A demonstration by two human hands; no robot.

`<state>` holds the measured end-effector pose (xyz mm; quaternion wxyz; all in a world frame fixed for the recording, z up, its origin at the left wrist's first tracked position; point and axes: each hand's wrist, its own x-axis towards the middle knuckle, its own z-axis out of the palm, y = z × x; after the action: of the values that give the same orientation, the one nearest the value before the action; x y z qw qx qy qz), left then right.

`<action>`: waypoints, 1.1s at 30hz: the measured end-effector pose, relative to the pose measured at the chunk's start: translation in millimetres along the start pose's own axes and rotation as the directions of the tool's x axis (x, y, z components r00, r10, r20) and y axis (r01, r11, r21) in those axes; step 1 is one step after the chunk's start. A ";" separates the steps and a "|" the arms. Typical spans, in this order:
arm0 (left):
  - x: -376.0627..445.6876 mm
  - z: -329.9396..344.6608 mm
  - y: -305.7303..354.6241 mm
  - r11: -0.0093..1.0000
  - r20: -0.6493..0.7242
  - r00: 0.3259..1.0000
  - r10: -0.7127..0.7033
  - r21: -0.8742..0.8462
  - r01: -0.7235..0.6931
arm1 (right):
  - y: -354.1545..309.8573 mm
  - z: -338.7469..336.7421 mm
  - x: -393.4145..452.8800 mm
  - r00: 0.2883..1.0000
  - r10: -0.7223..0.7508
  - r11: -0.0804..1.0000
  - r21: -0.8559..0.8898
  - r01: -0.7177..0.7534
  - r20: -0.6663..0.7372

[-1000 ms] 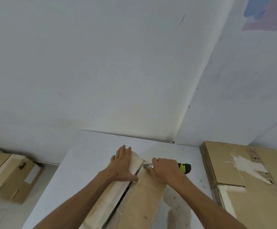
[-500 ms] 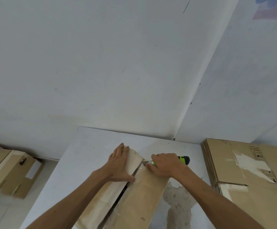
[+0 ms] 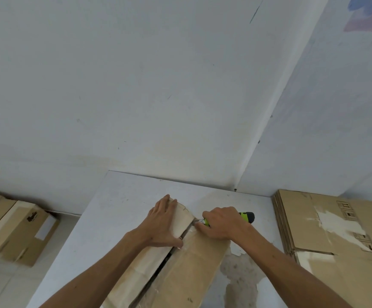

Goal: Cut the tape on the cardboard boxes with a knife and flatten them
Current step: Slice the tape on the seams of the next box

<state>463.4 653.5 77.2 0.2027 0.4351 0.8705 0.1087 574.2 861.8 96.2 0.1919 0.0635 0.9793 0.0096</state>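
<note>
Head view: a cardboard box lies on the white bench, its top seam parted. The left hand presses flat on the pale left flap, fingers straight. The right hand's grip is wrapped around a green-and-black utility knife at the seam's far end. Flattened boxes are stacked on the right.

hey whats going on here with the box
A person is cutting open a cardboard box on a white table. The left hand presses flat on the left flap, while the right hand grips a green-handled knife at the far end of the centre seam. The seam already gapes nearer the person. Flattened boxes are stacked on the right.
</note>
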 end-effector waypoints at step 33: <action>-5.8 -11.0 -15.1 0.990 0.131 0.984 0.123 0.049 -0.131 | 25.6 -6.9 24.6 0.969 -0.134 0.870 0.494 0.014 0.207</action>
<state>450.8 639.6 82.9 0.2382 0.5015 0.8289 0.0684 552.1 890.3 94.5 0.2840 0.0728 0.9220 -0.2530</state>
